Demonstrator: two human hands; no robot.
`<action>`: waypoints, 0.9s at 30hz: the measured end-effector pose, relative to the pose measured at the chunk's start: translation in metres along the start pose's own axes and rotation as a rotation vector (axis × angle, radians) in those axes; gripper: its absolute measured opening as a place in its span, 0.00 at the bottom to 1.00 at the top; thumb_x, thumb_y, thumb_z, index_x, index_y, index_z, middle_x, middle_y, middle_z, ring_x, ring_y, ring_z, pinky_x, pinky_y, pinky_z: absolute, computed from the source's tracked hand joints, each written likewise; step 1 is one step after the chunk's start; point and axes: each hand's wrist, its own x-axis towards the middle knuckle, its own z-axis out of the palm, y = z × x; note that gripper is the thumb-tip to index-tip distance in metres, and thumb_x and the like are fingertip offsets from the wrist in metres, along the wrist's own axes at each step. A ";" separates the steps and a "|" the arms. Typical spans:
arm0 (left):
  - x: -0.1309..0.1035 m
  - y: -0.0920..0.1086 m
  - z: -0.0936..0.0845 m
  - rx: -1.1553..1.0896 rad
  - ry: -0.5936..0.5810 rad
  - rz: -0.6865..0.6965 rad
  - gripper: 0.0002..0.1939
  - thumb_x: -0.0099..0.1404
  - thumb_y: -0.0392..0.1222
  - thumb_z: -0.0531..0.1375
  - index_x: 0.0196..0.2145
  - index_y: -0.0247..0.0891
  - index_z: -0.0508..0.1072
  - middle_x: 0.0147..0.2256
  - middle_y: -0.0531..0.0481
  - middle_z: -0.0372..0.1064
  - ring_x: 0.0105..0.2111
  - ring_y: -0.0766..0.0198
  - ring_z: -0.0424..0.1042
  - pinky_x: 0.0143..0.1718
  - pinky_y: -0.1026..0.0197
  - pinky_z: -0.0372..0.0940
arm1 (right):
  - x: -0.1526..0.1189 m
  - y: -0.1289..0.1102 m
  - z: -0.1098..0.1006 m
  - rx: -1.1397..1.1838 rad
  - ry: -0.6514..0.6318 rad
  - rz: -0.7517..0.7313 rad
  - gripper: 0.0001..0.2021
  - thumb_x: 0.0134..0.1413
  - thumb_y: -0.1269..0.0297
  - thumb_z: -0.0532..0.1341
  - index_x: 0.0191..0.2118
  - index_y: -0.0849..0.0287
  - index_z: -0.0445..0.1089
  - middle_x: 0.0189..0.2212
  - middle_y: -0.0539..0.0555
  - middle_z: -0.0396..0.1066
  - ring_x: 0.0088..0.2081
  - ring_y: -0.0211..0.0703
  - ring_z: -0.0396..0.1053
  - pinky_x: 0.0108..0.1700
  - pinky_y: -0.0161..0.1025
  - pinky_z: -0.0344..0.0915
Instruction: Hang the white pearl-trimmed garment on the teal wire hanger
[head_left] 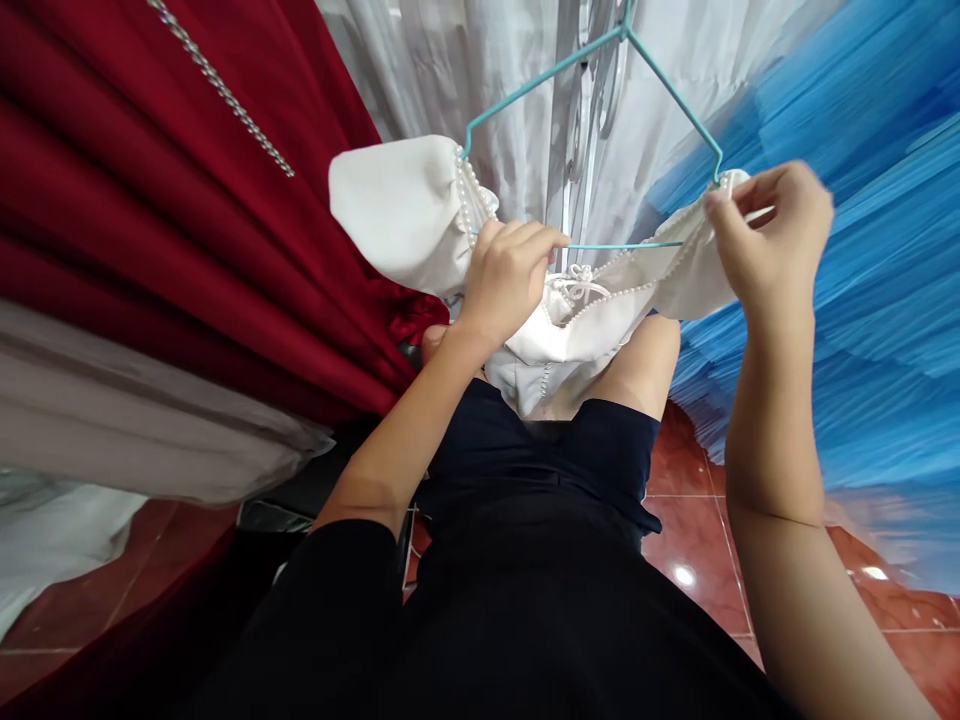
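Observation:
A white dress (559,340) with pearl-trimmed edges hangs in front of my lap on a thin light-blue hanger (544,75). Its puffed sleeve (401,205) spreads out on the left, and a white lace bow (581,285) shows inside the neckline. My right hand (784,230) pinches the dress's shoulder edge, close to the hanger's right end. At the left side of the neckline, my left hand (510,275) is closed on the dress, its fingers lying by the hanger's lower bar. Its fingertips and what lies beneath them are partly hidden.
Red fabric (225,230) with a beaded strand (225,90) hangs at left, above pale grey cloth (135,400). Blue tulle (885,330) fills the right side. White cloth (495,70) hangs behind the hanger. The floor has red tiles (690,530).

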 end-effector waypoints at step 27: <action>-0.006 -0.013 -0.018 0.093 0.242 0.011 0.10 0.74 0.36 0.53 0.49 0.46 0.69 0.56 0.49 0.65 0.58 0.54 0.61 0.62 0.45 0.56 | -0.069 -0.027 0.103 0.007 -0.164 -0.405 0.13 0.71 0.56 0.47 0.48 0.53 0.66 0.35 0.52 0.69 0.41 0.46 0.67 0.54 0.51 0.60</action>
